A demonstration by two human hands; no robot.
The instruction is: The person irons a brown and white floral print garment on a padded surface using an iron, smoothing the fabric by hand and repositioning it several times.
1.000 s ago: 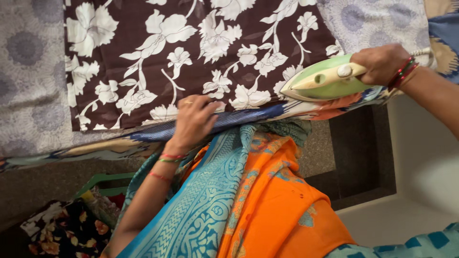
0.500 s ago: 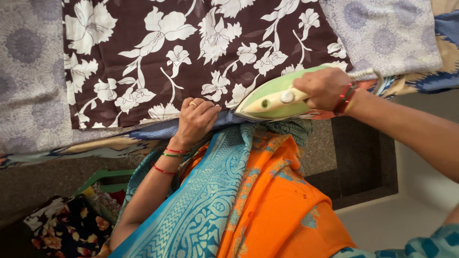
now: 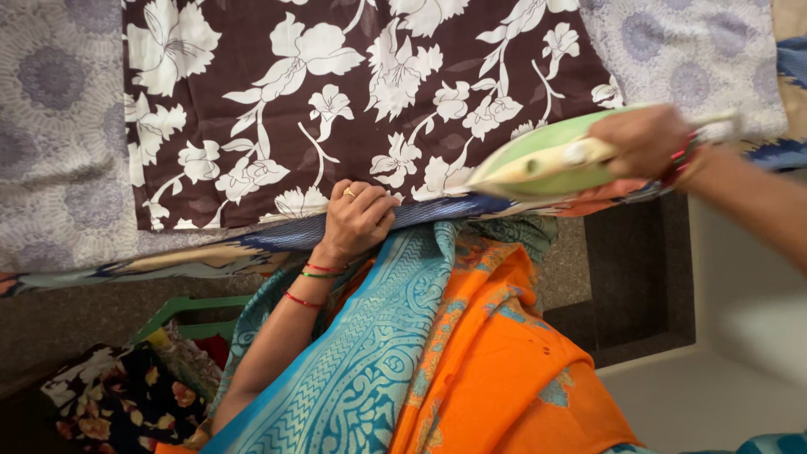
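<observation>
A dark brown cloth with white flowers (image 3: 361, 101) lies flat on the padded ironing surface. My left hand (image 3: 357, 220), wearing a ring and thin bangles, presses down on the cloth's near edge with curled fingers. My right hand (image 3: 643, 139) grips the handle of a pale green iron (image 3: 538, 164), which rests on the cloth's near right corner. The iron is blurred by motion.
A grey-and-white patterned cover (image 3: 59, 143) spreads under the cloth on both sides. A blue-striped cloth (image 3: 210, 252) runs along the table's near edge. My teal and orange sari (image 3: 437, 361) hangs below. A green basket (image 3: 197, 307) with flowered fabric (image 3: 118, 395) stands at the lower left.
The iron slid left along the near edge of the brown cloth half a second ago, and has now moved back toward the right. My left hand has stayed on the cloth's edge.
</observation>
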